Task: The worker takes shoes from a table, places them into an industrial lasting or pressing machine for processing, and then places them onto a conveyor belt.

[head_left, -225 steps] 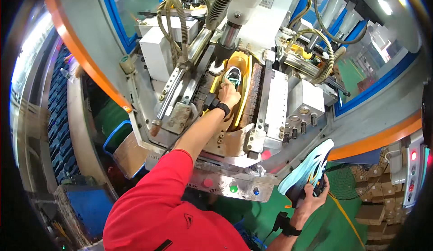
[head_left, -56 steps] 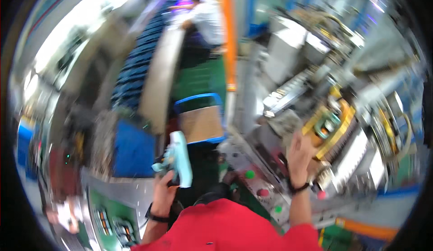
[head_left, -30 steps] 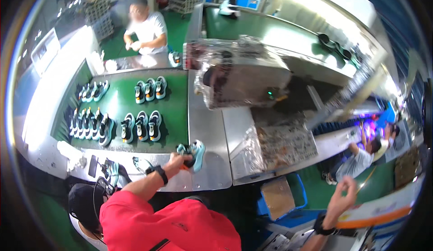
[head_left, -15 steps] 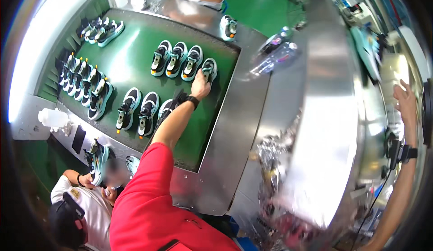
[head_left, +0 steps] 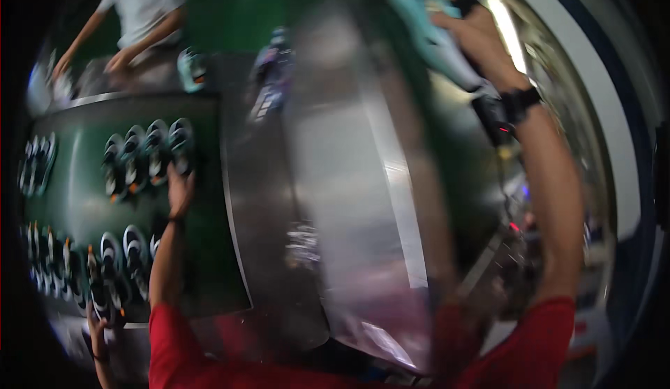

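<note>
The view is blurred by motion. My left hand (head_left: 181, 192) reaches over the green work surface to the near end of a dark and pale teal sneaker (head_left: 181, 141), last on the right in a short row. Its fingertips meet that sneaker; blur hides whether they grip it. Up at the right, my right hand (head_left: 483, 45) is closed on a light teal and white sneaker (head_left: 429, 36), tilted and raised well off the surface. More sneakers (head_left: 132, 153) stand beside the one at my left hand, with orange tabs at their near ends.
Metal edging (head_left: 258, 200) borders the green surface (head_left: 77, 172); a pale bench (head_left: 342, 179) runs beside it. Other sneakers (head_left: 112, 267) line the near left, where another person's hand (head_left: 98, 333) reaches in. A person in white (head_left: 150, 12) stands opposite. Blurred bottles (head_left: 272, 71) lie on the edging.
My view has swung right. My right hand, apart from any sneaker before, now holds the light teal one. The sneaker at my left hand stands more in line with its row.
</note>
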`<state>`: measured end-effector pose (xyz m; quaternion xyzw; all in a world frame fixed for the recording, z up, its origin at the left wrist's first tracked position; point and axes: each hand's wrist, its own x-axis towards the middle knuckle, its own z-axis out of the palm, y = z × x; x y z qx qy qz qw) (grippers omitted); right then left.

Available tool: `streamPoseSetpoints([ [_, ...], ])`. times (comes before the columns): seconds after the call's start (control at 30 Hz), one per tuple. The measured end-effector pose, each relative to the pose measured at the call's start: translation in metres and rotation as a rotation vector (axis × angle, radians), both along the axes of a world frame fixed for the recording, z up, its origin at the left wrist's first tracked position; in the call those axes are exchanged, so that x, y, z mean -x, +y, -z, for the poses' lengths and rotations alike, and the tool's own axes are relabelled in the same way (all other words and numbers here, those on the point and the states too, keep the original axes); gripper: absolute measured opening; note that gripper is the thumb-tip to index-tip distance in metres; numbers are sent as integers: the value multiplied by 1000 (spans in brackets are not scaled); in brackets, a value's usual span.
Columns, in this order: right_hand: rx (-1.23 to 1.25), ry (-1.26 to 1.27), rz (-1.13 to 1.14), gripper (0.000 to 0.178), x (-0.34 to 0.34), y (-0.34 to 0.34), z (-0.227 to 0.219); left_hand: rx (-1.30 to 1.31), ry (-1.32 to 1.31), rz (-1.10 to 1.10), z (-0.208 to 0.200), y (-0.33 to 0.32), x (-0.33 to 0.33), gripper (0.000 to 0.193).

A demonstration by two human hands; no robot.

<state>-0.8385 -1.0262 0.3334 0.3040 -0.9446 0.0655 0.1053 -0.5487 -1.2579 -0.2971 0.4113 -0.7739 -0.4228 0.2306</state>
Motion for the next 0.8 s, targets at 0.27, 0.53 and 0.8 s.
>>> streamPoseSetpoints([
  [0.27,468,139,-461,49,-147,191,-71,-1120,105,667,-193,278,-135,54],
  [0.53,248,-238,-479,58,-364,396,-44,-1907,197,1537,-402,449,-115,84],
  [0.8,356,114,258,58,-591,563,45,-1733,-151,1885,-460,627,-202,75],
])
